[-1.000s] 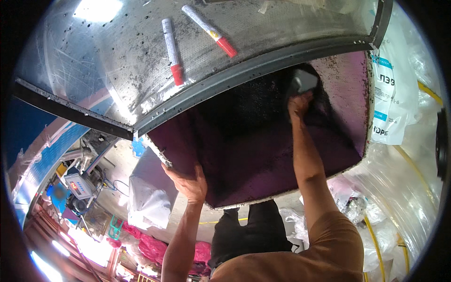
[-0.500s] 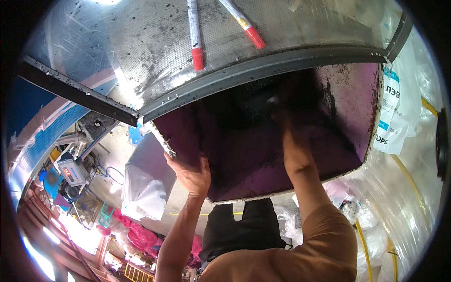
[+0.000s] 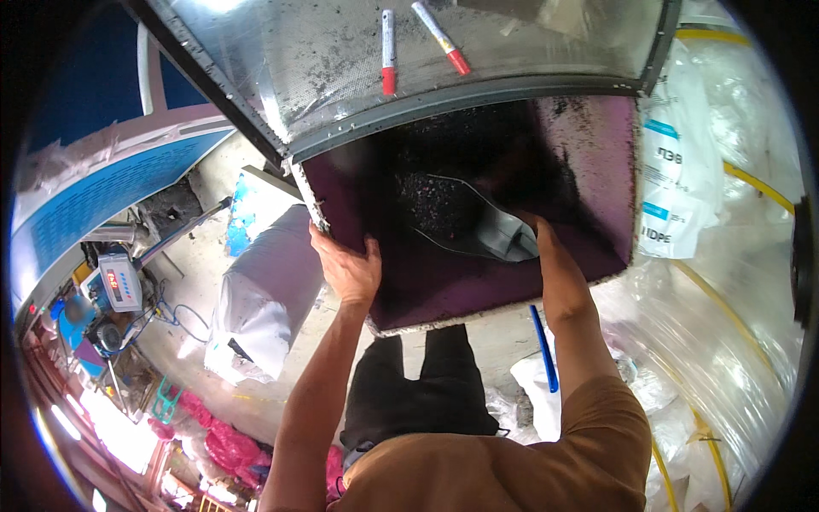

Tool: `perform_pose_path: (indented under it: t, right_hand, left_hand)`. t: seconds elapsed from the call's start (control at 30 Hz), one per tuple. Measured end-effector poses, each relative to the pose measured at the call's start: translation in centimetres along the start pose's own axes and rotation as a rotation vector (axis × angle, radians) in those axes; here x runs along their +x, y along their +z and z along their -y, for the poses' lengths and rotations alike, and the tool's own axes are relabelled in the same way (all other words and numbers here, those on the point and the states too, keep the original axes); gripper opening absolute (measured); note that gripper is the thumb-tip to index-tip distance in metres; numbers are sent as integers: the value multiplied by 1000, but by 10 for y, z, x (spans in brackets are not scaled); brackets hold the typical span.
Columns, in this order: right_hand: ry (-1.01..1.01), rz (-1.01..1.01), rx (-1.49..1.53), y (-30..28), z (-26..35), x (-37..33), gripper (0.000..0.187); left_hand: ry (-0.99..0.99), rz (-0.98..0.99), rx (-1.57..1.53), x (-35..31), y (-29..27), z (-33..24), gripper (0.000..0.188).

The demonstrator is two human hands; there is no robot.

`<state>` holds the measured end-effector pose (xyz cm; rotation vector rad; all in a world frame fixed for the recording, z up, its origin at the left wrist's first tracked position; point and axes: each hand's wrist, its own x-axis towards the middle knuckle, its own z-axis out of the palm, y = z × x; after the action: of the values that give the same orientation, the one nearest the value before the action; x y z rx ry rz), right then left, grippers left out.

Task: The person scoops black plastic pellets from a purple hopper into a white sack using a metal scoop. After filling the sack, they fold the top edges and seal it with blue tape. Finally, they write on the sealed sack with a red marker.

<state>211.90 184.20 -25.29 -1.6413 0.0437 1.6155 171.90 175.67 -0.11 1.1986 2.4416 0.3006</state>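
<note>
In front of me is a purple-walled bin [image 3: 593,149], dark inside and dusted with black granules. My left hand [image 3: 348,271] is closed on its left front edge, the thumb inside and the fingers outside. Inside the bin, my right hand [image 3: 536,229] grips a grey metal scoop [image 3: 510,237] at its rear end; its own fingers are partly hidden. A heap of black granules [image 3: 433,203] lies in the scoop, whose open end points away to the left. The far interior is too dark to make out.
Two red-capped markers, one [image 3: 388,51] upright in view and one [image 3: 441,38] slanted, lie on the granule-strewn metal top [image 3: 316,60]. At left are a filled sack [image 3: 269,290] and a small device with display [image 3: 119,282]. White bags [image 3: 670,188] and plastic wrap stand at right.
From the dark depth of the bin, my right hand has drawn back toward me, bringing the scoop with granules into sight. My left hand keeps its hold on the edge. The view has shifted.
</note>
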Motion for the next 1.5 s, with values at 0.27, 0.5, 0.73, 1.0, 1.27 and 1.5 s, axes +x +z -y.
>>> perform_pose_path:
  t: [0.27, 0.5, 0.73, 1.0, 1.27, 1.5]
  right_hand:
    - [-7, 304, 22, -35, 60, -179, 41]
    - [84, 527, 16, -36, -4, -370, 38]
    - [267, 745, -89, -5, -127, -517, 35]
    - [453, 945, -252, 85, -241, -608, 32]
    - [715, 841, -394, 170, -320, -635, 23]
    - [726, 481, -564, 252, -355, -681, 32]
  left_hand:
    - [-135, 291, -88, -4, -42, 21, 107]
    - [319, 490, -122, -63, -125, 88, 107]
    - [216, 731, -251, -202, -194, 317, 91]
    - [-524, 384, -326, -349, -229, 638, 83]
    - [-888, 308, -589, -477, -193, 725, 74]
    - [-1067, 272, -991, -490, -189, 675, 70]
